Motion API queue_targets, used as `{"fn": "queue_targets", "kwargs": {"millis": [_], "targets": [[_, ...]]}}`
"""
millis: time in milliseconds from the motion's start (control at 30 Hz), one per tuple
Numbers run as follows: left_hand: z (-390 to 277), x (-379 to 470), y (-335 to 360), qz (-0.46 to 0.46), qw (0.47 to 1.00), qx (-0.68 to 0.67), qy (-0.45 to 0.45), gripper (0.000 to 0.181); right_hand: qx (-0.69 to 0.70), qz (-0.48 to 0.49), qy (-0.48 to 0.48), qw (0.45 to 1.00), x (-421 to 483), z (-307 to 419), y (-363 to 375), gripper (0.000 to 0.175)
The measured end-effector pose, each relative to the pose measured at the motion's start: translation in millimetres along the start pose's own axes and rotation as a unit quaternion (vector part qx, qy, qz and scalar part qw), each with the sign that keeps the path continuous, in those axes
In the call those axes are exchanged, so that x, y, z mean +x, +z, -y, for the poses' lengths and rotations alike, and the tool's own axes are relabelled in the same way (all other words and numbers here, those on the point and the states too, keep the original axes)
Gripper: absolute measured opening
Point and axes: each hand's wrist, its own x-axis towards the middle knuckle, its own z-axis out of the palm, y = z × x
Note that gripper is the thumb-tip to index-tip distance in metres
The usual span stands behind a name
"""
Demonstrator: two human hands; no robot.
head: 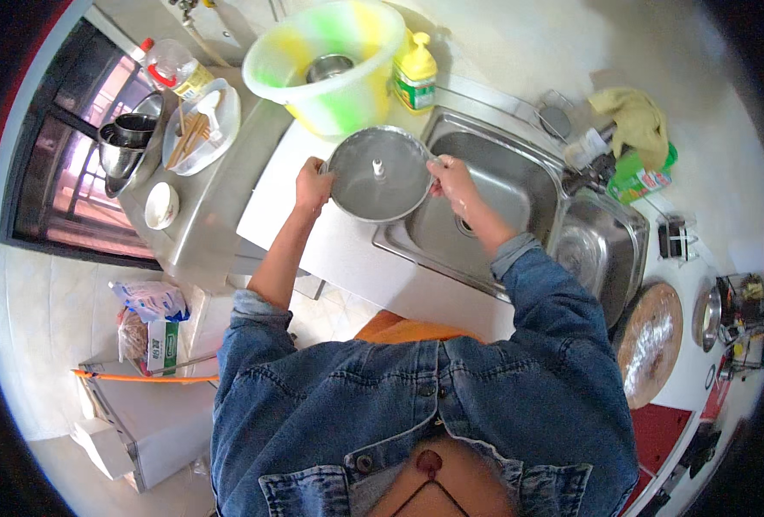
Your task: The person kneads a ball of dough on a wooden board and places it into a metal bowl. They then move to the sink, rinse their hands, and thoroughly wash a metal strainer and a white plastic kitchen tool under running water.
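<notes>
Both my hands hold a round grey metal pot (382,194) with a short white post at its centre, above the white counter and the left edge of the steel sink. My left hand (314,185) grips its left handle. On the opposite side, my right hand (451,184) grips the other handle, over the large basin (511,168). Just behind the pot stands a green, yellow and white plastic tub (340,106) with a small metal bowl (330,67) inside. A yellow pump bottle (415,77) is beside the tub.
At left are a plastic basket (220,139) of utensils, a white bowl (162,205), stacked metal pots (122,158) and a plastic jug (176,64). A yellow cloth (630,123) lies behind the smaller basin (588,239). A round wooden board (650,346) is at right.
</notes>
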Motion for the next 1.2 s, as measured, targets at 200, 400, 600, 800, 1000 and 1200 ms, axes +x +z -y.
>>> {"fn": "queue_targets", "kwargs": {"millis": [200, 400, 600, 800, 1000, 1200], "targets": [[-25.1, -27.2, 81.6, 0.095, 0.995, -0.035, 0.004, 0.022, -0.004, -0.038, 0.012, 0.999, -34.4, -11.2, -93.0, 0.02], [-3.5, -48.7, 189.1, 0.168, 0.986, 0.008, -0.02, 0.023, -0.051, -0.094, 0.074, 0.992, -40.1, -91.2, -180.5, 0.018], [98.4, -50.6, 286.9, 0.154, 0.98, 0.117, -0.036, 0.036, -0.03, -0.178, 0.158, 0.971, -34.6, -181.0, -205.3, 0.017], [89.2, -68.1, 290.0, 0.155, 0.956, 0.24, -0.072, 0.035, 0.048, -0.13, 0.182, 0.974, -24.6, -216.9, -205.4, 0.018], [74.9, -69.3, 290.8, 0.128, 0.965, 0.221, -0.057, 0.033, -0.5, -0.2, -0.165, 0.826, 11.9, -244.0, -224.3, 0.032], [47.3, -85.8, 281.5, -0.075, 0.984, 0.099, 0.129, 0.031, -0.394, 0.054, -0.152, 0.905, -17.4, -146.8, -142.7, 0.02]]}}
